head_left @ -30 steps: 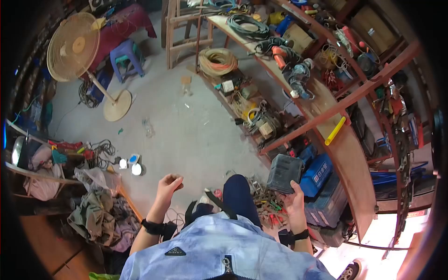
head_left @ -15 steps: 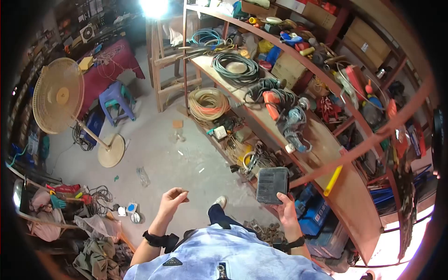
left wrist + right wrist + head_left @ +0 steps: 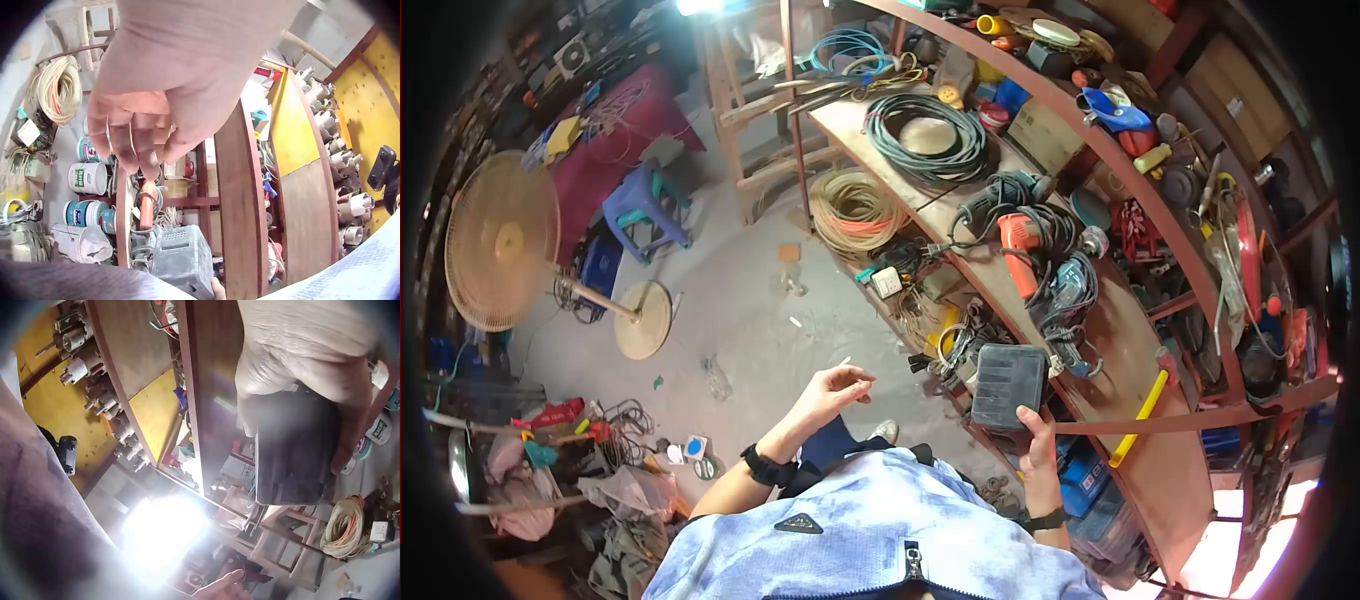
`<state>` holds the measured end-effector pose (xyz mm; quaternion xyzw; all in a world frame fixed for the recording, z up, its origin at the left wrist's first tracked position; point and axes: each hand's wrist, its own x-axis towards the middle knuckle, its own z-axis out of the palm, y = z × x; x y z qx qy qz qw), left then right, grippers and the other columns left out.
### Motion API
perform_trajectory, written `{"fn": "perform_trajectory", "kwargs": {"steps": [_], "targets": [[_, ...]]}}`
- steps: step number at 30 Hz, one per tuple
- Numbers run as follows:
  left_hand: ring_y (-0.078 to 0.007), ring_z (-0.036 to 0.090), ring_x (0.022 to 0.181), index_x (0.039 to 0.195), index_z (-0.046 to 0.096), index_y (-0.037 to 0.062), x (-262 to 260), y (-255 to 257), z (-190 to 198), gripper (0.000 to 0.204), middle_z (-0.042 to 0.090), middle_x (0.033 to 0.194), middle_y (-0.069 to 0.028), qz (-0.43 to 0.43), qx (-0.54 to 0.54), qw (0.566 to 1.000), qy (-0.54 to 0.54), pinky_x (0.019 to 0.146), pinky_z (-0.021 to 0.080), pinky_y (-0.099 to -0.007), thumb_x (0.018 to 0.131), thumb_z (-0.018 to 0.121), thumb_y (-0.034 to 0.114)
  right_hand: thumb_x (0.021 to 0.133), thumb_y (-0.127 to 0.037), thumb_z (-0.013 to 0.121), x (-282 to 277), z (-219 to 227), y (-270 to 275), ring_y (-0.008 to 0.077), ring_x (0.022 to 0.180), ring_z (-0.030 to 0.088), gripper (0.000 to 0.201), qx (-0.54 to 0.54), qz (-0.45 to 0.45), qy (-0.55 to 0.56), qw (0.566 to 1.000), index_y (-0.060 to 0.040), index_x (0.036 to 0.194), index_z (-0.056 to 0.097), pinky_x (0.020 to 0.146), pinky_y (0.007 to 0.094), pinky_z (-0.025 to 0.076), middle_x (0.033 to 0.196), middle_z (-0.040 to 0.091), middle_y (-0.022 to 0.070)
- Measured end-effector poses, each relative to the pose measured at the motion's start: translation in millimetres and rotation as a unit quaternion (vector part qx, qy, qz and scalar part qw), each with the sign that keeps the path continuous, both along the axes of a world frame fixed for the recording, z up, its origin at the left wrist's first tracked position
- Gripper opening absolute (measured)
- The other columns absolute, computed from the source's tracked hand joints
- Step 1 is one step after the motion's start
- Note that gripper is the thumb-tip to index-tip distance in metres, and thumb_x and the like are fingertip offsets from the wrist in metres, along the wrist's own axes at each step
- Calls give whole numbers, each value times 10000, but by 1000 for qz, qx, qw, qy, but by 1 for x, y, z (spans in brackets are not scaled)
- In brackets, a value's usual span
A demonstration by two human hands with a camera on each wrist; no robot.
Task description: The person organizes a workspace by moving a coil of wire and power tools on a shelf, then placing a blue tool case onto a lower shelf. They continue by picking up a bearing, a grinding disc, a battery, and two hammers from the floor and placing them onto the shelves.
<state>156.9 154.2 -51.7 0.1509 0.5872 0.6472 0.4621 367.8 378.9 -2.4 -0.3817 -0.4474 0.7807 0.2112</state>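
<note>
My right hand grips a flat dark grey plastic case by its near edge, thumb on top. The case is raised in front of the shelf rack, its ribbed lid facing up. In the right wrist view its dark side sits between thumb and fingers. My left hand hovers in front of my body, left of the case and apart from it. Its fingers hang loosely curled with nothing between them. What lies inside the case is hidden.
A wooden shelf holds an orange corded power tool and a green hose coil. A yellow tube lies across its edge. Blue cases stand below. A standing fan and a blue stool are at left.
The head view has turned up toward the shelves. My right hand has lifted the case from beside the blue cases to the shelf edge. My left hand has shifted right.
</note>
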Motion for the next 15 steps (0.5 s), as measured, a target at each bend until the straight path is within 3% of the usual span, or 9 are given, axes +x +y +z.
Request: {"fn": "perform_trajectory", "kwargs": {"steps": [5, 9, 15], "targets": [[-106, 553, 738, 971, 567, -11, -56, 28, 1, 201, 570, 821, -29, -61, 16, 998, 9, 690, 449, -230, 824, 553, 124, 661, -86, 613, -23, -10, 1, 194, 844, 555, 478, 36, -62, 21, 997, 14, 1102, 456, 717, 326, 487, 978, 547, 94], [-103, 550, 740, 965, 564, -17, -107, 44, 3, 194, 573, 815, -32, -125, 2, 992, 18, 713, 447, -239, 828, 543, 118, 679, -106, 584, -50, 4, -18, 208, 869, 557, 490, 2, -128, 32, 991, -10, 1136, 434, 740, 353, 489, 1011, 534, 101], [-112, 560, 715, 953, 565, -27, -161, 66, -9, 198, 585, 803, -48, -175, 9, 984, 36, 685, 449, -242, 811, 557, 112, 670, -157, 615, -68, 7, -36, 180, 888, 529, 512, 24, -205, -35, 978, 0, 1126, 443, 713, 316, 470, 999, 527, 91]]}}
